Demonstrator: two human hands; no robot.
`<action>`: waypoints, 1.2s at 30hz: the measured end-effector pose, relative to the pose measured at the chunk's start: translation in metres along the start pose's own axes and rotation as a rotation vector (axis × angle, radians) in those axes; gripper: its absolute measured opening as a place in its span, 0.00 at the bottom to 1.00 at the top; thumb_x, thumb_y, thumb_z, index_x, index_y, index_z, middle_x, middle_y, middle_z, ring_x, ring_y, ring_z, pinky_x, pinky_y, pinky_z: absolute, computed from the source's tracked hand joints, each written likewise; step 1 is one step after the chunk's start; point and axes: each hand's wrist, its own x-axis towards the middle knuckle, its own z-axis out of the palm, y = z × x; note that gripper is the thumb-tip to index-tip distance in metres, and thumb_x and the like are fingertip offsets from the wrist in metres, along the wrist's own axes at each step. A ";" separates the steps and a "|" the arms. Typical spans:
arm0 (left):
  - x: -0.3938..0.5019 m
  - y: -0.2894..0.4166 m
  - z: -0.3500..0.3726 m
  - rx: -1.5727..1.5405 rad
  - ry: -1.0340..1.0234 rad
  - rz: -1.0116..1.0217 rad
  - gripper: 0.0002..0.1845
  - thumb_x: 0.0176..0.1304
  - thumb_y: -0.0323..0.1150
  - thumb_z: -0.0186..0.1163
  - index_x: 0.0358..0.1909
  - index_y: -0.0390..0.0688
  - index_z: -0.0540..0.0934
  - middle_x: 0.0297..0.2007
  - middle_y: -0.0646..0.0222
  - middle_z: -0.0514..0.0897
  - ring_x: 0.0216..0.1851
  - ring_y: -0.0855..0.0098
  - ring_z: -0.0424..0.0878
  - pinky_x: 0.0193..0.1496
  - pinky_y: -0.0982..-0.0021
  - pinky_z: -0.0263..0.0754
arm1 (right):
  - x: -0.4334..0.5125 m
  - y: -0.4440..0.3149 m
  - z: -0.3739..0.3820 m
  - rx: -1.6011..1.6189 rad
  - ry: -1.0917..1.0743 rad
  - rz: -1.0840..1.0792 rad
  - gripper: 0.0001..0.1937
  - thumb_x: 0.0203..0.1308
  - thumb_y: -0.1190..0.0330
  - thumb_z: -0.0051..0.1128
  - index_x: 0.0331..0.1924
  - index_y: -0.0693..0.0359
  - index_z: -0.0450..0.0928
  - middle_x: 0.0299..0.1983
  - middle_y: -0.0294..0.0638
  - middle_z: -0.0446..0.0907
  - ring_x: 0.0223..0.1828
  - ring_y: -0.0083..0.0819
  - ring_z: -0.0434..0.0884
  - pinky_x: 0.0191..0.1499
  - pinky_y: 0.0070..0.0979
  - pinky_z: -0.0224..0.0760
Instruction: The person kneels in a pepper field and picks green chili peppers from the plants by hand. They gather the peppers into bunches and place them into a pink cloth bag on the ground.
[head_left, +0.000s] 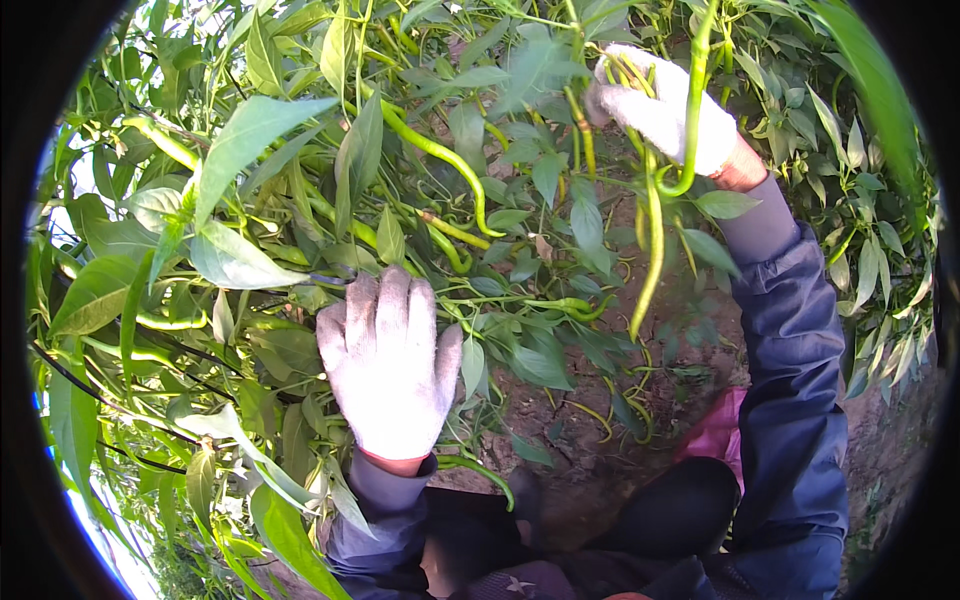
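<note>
My left hand (390, 371), in a white knitted glove, lies back up against the pepper plants. Its thumb stands apart from the fingers, the fingertips meet the leaves, and nothing shows in its grasp; the palm is hidden. At the upper right my right hand (667, 105), gloved alike, is closed around several thin green chili peppers (651, 247) that hang below it. A curved chili pepper (697, 97) hangs in front of that wrist. Between the hands, a long wavy chili pepper (450, 157) hangs among the leaves.
Black cords (97, 397) run through the foliage at left. Thin chili peppers (637, 412) lie on the bare soil (547, 427) below. A pink plastic bag (712, 435) sits beside my dark-clad knee (667, 502). More pepper plants (862, 165) stand at right.
</note>
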 end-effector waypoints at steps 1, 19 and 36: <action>0.000 0.000 0.000 0.011 0.005 0.002 0.33 0.56 0.46 0.73 0.61 0.43 0.78 0.64 0.59 0.78 0.67 0.49 0.72 0.68 0.42 0.63 | -0.004 -0.006 0.000 0.038 -0.014 0.039 0.16 0.69 0.55 0.69 0.42 0.60 0.79 0.33 0.31 0.76 0.36 0.19 0.72 0.39 0.28 0.69; 0.000 -0.001 -0.003 -0.022 0.003 -0.005 0.33 0.52 0.43 0.75 0.60 0.42 0.79 0.63 0.59 0.78 0.67 0.49 0.72 0.68 0.43 0.63 | 0.003 -0.018 -0.001 -0.003 0.274 0.001 0.22 0.72 0.52 0.65 0.52 0.66 0.84 0.38 0.39 0.86 0.39 0.29 0.83 0.43 0.30 0.76; 0.002 -0.002 0.002 -0.016 0.010 0.009 0.32 0.52 0.42 0.75 0.59 0.42 0.79 0.61 0.59 0.79 0.65 0.49 0.73 0.65 0.43 0.65 | -0.043 0.077 -0.066 0.638 0.576 0.289 0.17 0.75 0.53 0.59 0.51 0.59 0.82 0.33 0.28 0.82 0.27 0.20 0.77 0.33 0.21 0.73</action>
